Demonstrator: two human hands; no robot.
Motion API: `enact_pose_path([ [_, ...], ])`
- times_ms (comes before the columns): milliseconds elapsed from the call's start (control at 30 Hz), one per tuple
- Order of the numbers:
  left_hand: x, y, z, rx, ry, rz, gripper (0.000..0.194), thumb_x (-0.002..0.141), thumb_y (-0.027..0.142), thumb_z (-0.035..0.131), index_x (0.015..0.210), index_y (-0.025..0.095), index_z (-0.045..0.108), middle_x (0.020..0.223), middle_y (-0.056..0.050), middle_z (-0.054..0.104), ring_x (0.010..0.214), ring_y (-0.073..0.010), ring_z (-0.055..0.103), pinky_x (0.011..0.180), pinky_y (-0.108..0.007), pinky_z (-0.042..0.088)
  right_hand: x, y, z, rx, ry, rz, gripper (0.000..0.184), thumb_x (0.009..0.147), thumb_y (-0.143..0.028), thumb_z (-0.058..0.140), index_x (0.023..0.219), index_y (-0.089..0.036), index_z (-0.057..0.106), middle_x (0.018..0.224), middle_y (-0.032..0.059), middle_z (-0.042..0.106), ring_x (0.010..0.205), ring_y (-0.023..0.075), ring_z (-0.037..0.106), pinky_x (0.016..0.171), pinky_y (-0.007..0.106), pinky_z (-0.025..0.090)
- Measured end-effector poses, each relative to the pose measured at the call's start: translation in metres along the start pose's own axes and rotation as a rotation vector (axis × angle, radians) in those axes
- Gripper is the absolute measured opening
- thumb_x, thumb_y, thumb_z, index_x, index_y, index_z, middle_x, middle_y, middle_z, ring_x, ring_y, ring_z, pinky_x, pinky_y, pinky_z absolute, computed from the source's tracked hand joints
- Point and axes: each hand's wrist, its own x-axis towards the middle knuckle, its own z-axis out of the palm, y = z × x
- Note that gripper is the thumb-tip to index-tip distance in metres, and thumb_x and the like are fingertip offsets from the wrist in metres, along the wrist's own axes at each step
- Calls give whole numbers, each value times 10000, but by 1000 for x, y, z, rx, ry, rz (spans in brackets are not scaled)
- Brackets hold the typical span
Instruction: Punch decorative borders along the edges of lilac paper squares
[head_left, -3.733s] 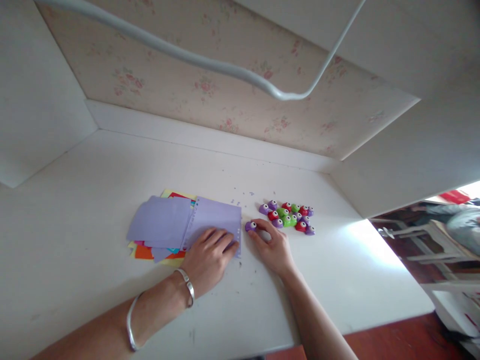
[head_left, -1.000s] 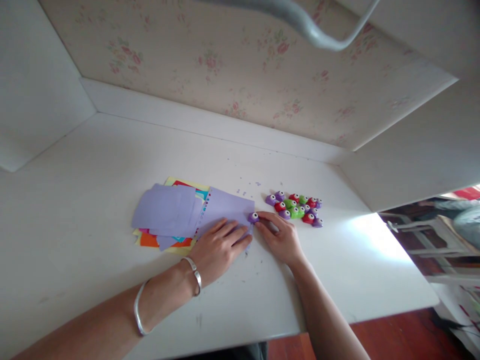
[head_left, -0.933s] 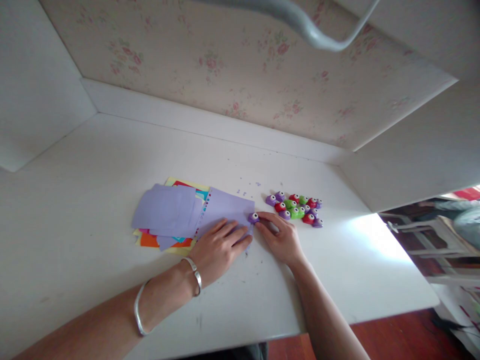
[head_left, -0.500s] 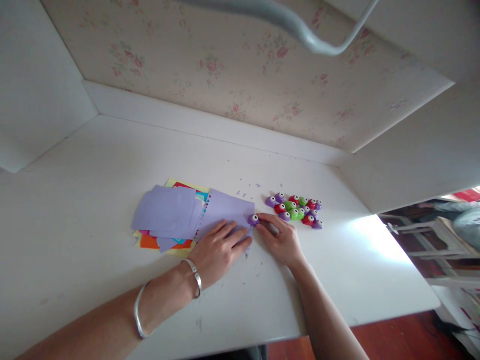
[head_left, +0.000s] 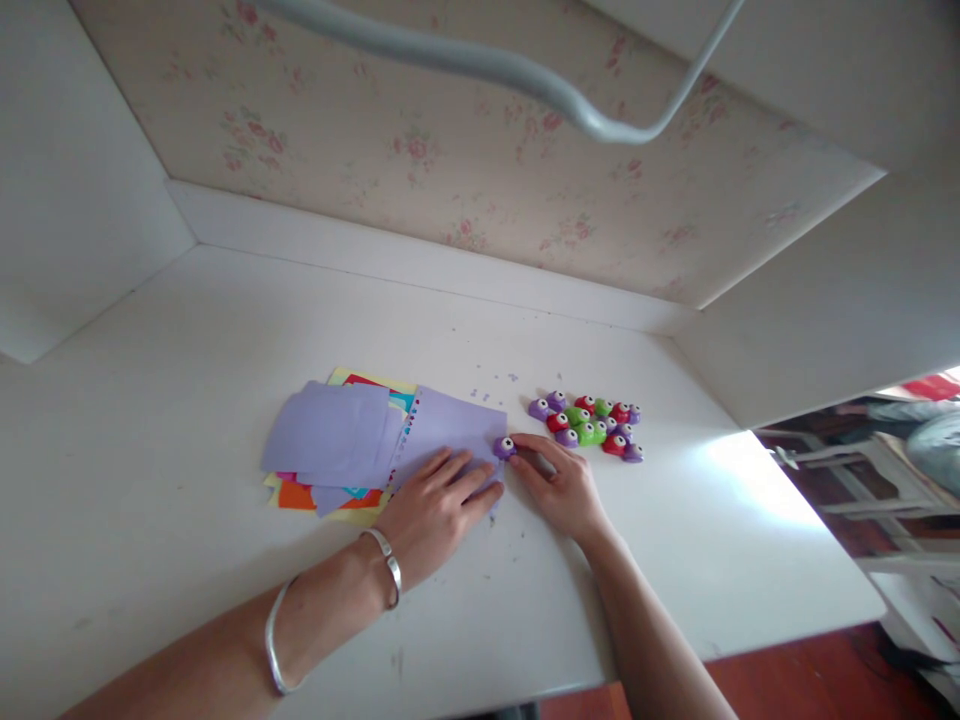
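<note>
My left hand (head_left: 435, 505) lies flat, fingers spread, on a purple paper sheet (head_left: 457, 428) whose left edge carries a row of small punched shapes. At the sheet's right edge sits a purple craft punch (head_left: 504, 447) with a white top bearing a dark star. My right hand (head_left: 555, 485) grips this punch between thumb and fingers. Left of the sheet is a pile of purple papers (head_left: 330, 430), with yellow, orange, red and blue paper showing from underneath. Tiny purple paper bits (head_left: 512, 377) are scattered just beyond the sheet.
Several red, green and purple punches (head_left: 591, 430) stand in a group to the right of my right hand. The white desk (head_left: 187, 400) has a raised back edge and side panels. A pale curved bar (head_left: 525, 70) crosses above.
The view has tilted slightly, so the desk sits a little lower in the picture. Both hands, the sheet and the held punch keep nearly the same places relative to each other.
</note>
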Motion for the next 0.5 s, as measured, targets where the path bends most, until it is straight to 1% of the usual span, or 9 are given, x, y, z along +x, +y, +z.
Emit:
enact_pose_path([
  [200,0,0,0,-7,-3,-3,319,935,139,522,1227,210,629,1278,-57,644,1186,-265,569,1032,-475,456,0,2,0,28,-11,29,230,877,-358,633,1077,-273,706,1076,47,740,971,221,704,890,370,568],
  [333,-1,0,0,-20,-22,-21,359,925,134,536,1266,225,606,1288,-69,637,1209,-267,558,1050,-492,441,1,8,-7,168,53,154,303,863,-422,653,1114,-258,698,1102,66,730,965,232,703,866,386,567],
  [400,-1,0,1,-28,-26,-31,359,925,145,542,1270,224,603,1282,-71,638,1213,-276,556,1053,-503,438,2,10,-11,241,111,225,296,870,-448,639,1065,-240,718,1059,73,739,919,229,707,840,386,569],
  [500,1,1,0,-46,-12,-39,323,943,195,540,1258,213,609,1273,-77,640,1207,-281,561,1047,-506,444,3,12,-14,284,174,279,296,853,-479,651,943,-213,742,911,70,752,799,214,701,775,370,571],
])
